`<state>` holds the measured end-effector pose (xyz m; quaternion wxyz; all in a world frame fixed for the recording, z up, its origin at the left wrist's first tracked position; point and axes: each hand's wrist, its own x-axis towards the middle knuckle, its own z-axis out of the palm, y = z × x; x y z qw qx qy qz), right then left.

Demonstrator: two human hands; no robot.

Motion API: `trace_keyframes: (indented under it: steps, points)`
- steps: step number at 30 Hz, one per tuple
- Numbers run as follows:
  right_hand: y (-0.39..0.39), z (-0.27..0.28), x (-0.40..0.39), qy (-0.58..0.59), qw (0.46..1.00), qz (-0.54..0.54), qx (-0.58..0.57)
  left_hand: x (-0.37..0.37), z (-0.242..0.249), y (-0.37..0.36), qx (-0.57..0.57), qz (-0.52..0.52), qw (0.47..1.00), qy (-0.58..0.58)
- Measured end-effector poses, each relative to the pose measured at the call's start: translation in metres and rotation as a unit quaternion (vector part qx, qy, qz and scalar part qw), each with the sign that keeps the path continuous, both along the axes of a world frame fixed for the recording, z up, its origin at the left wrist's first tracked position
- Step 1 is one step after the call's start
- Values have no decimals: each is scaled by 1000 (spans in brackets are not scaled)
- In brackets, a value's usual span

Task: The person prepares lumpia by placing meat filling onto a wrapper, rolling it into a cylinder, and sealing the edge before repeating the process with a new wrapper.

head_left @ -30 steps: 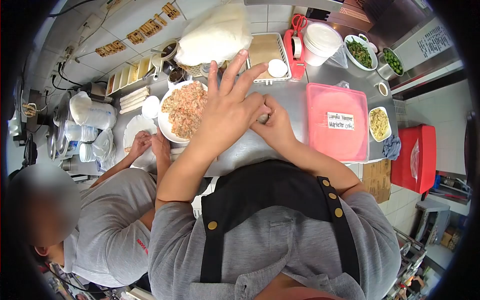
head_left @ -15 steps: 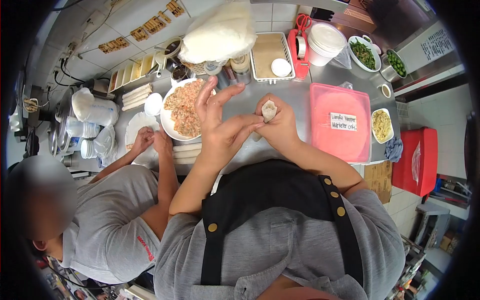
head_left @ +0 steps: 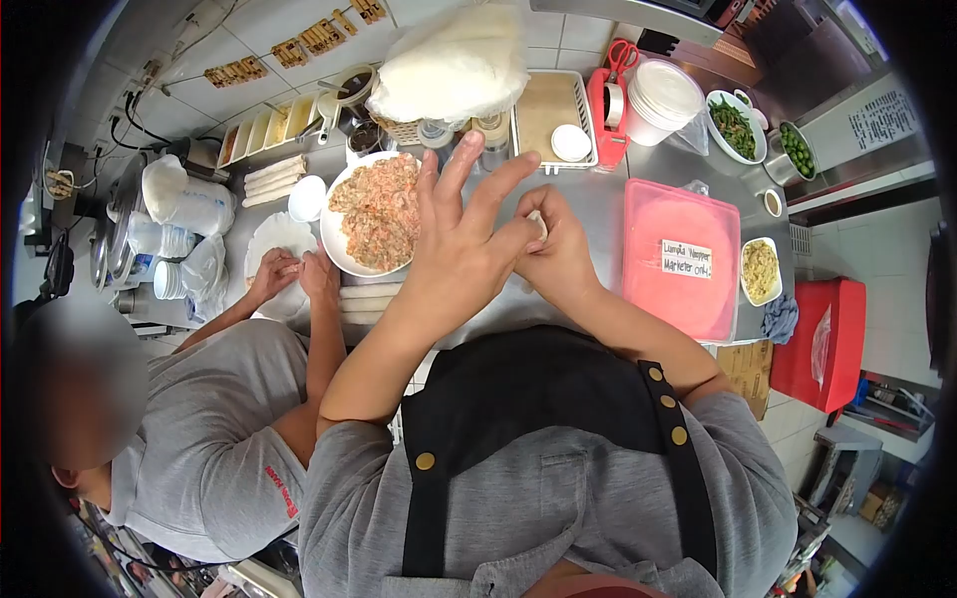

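My right hand [head_left: 560, 247] is closed around a pale, thin-wrapped spring roll [head_left: 539, 225], whose end shows above the fist. My left hand [head_left: 469, 234] meets it from the left, thumb and forefinger pinched at the roll's end, the other fingers raised and spread. Most of the roll is hidden by my hands. Behind my left hand lies a white plate [head_left: 334, 244] heaped with pinkish minced filling [head_left: 374, 214]. Several finished rolls [head_left: 369, 298] lie on the steel counter below that plate. Right of my hands is a pink-lidded box [head_left: 681, 299] labelled as lumpia wrapper.
On the left, a co-worker's hands [head_left: 289, 271] work over a round wrapper [head_left: 279, 234]. More rolls [head_left: 274, 181] are stacked behind. At the back stand a bag of white material [head_left: 449, 75], a white basket [head_left: 543, 105] and a red tape dispenser [head_left: 608, 110]. Bowls of greens [head_left: 733, 125] sit right.
My left hand has turned and moved over the roll's end, covering more of it. The roll end is tipped out of clear sight. The camera view has shifted slightly.
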<state>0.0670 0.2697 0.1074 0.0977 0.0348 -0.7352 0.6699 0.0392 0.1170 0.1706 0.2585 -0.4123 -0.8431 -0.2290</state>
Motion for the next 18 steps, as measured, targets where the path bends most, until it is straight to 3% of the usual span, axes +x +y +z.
trace_keyframes:
  steps: [5,8,9,10,11,13,15,18]
  points:
    - [3,-2,-2,39,999,-5,4,-5,3,4,-18,41,999,-6]
    - [-2,-5,2,19,999,-10,36,-5,1,3,-2,4,998,-55]
    - [-2,-8,2,16,999,13,-39,-4,4,5,-3,0,999,-55]
    - [-2,-8,1,15,993,37,-114,-1,10,8,94,-16,983,-157]
    - [-1,-7,3,14,993,33,-115,2,13,9,188,-30,947,-260]
    - [3,6,4,24,966,94,-241,-2,1,1,227,-43,938,-257]
    - [4,10,4,18,976,71,-204,-9,-5,-5,267,-58,929,-252]
    - [4,17,6,4,986,61,-155,-12,-4,-10,213,-55,956,-194]
